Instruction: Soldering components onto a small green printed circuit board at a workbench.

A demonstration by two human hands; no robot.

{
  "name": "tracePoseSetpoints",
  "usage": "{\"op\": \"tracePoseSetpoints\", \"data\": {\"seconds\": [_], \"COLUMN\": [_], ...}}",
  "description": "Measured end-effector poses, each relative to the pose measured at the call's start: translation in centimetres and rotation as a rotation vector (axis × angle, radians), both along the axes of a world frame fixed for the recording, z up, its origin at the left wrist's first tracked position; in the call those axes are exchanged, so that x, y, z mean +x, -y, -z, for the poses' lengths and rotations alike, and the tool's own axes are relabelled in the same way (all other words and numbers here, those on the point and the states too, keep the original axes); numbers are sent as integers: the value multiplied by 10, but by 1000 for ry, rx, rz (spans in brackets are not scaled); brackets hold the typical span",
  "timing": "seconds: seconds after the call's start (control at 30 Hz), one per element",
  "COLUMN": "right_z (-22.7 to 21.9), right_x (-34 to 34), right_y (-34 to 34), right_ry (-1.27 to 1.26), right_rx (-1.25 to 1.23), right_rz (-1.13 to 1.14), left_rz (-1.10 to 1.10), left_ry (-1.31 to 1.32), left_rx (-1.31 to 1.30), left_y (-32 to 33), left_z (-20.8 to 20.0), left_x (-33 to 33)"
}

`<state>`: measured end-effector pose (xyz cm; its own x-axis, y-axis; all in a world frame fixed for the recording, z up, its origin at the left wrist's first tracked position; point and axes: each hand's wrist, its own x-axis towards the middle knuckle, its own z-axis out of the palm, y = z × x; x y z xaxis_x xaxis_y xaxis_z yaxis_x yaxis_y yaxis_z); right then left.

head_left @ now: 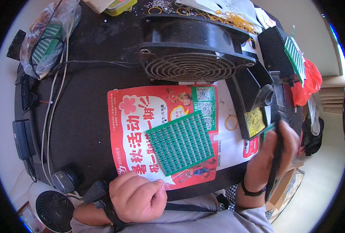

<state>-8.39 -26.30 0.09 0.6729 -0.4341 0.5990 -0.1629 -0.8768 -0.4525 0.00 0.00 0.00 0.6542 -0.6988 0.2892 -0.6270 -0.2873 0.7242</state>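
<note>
A green circuit board panel (181, 143) with rows of small parts lies tilted on a red and white printed sheet (122, 101). Just in front of its near edge is my left hand (139, 196), closed, pinching a thin pale wire (177, 176) that reaches to the board's lower edge. At the right, my right hand (271, 153) is closed around a long black tool that looks like a soldering iron (278, 155); its tip does not show. Beside that hand stands a black iron stand (240, 103) with a yellow sponge (255, 122) in its tray.
Behind the board stands a black fan (196, 58) with a round grille. Orange rubber bands (238, 21) lie at the back. More green boards (295, 60) rest at the far right, near a red plastic bag (310, 81). Cables and a clear bag (50, 39) occupy the left.
</note>
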Motion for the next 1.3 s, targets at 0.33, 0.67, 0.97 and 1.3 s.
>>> {"op": "tracePoseSetpoints", "data": {"seconds": [0.33,0.67,0.97,1.3], "right_z": [6,26,20,21], "right_x": [-24,-42,-38,-40], "right_y": [-44,-58,-55,-54], "right_ry": [378,256,224,194], "right_rx": [356,505,508,494], "right_rz": [-129,-372,-382,-419], "left_rz": [-20,-30,-58,-46], "left_ry": [-36,-57,-50,-57], "left_rx": [-43,19,15,24], "left_y": [2,-1,5,4], "left_z": [0,-2,0,2], "left_x": [2,3,1,0]}}
